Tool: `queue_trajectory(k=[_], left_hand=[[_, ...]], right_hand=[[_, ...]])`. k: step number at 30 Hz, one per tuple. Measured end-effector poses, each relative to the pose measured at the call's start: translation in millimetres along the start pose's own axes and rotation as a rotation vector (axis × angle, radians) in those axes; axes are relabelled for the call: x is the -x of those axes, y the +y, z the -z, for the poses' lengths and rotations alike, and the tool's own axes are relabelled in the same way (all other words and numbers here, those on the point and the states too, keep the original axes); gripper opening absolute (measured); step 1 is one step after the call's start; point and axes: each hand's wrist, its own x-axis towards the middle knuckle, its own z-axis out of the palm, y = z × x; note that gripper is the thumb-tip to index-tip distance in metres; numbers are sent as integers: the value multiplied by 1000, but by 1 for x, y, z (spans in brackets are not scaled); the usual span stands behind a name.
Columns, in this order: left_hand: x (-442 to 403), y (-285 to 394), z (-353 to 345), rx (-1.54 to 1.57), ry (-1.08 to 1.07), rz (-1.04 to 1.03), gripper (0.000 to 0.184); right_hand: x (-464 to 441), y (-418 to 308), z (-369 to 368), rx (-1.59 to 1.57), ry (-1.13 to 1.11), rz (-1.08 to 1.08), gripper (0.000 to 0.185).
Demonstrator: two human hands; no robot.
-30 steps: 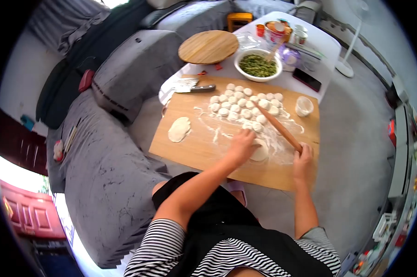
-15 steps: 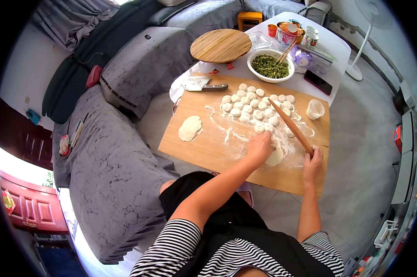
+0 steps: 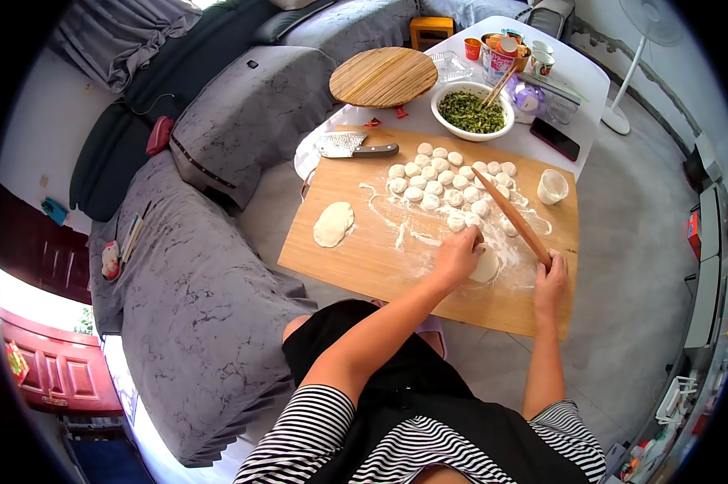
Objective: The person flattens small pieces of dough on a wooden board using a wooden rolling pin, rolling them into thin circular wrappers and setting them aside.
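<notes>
My right hand (image 3: 551,279) is wrapped round the lower end of a wooden rolling pin (image 3: 515,216), which slants up and left above the board. My left hand (image 3: 458,256) has its fingers curled together at the upper left edge of a flat, round dough wrapper (image 3: 486,264). Whatever the fingertips pinch is hidden. Just beyond them lie several small floured dough pieces (image 3: 432,188), grouped on the wooden board (image 3: 364,262). Rolled dough wrappers (image 3: 333,224) lie at the board's left, overlapping. Loose flour is scattered around my hands.
A cleaver (image 3: 356,147) rests along the board's far left edge. At the right stands a plastic cup (image 3: 552,187). Behind are a bowl of chopped green filling (image 3: 473,113) with chopsticks, a phone (image 3: 555,139) and a round slatted tray (image 3: 384,77).
My left hand has shifted slightly right and up across the wrapper's edge. The rolling pin stays in my right hand, its far end a little lower and to the right.
</notes>
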Motion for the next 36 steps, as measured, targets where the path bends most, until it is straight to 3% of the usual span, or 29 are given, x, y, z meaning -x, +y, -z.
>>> queue_trajectory(k=[2, 7, 9, 12, 14, 16, 17, 19, 20, 22, 25, 27, 30, 33, 36], left_hand=[[1, -2, -2, 235, 115, -15, 15], [0, -37, 42, 282, 282, 77, 13], [-3, -54, 77, 282, 345, 124, 12], [-8, -105, 146, 585, 478, 155, 15], [1, -114, 178, 542, 594, 154, 16], [13, -168, 198, 173, 617, 254, 21], [21, -162, 199, 173, 609, 250, 21], [32, -141, 205, -400, 563, 340, 27], [30, -140, 200, -401, 557, 337, 27], [24, -130, 180, -449, 560, -1, 27], [10, -87, 126, -506, 286, -227, 29], [2, -63, 81, -557, 136, -380, 46], [-7, -34, 18, -608, -27, -344, 73], [-11, -18, -15, -575, -47, -328, 76], [-7, -5, -24, -582, -250, -426, 77]], right_hand=[[0, -1, 2, 7, -15, -21, 29], [0, -5, 5, 18, -22, -30, 29], [-1, -13, 9, 51, -45, -60, 29], [0, -8, 8, 48, -55, -71, 29], [0, -1, 4, 38, -13, -47, 31], [0, -1, 2, 8, -1, -23, 33], [0, -2, 3, 11, 4, -31, 33], [0, -4, 3, -2, -2, -53, 33], [0, -5, 3, 0, -1, -59, 33], [0, -6, 5, 34, -2, -29, 32], [-1, -8, 7, 22, -13, -52, 32], [-2, -8, 7, 18, -4, -44, 32], [-1, -6, 7, 16, 3, -29, 31], [0, -3, 5, 11, 6, -19, 30], [-2, -4, 5, -4, 21, -13, 30]])
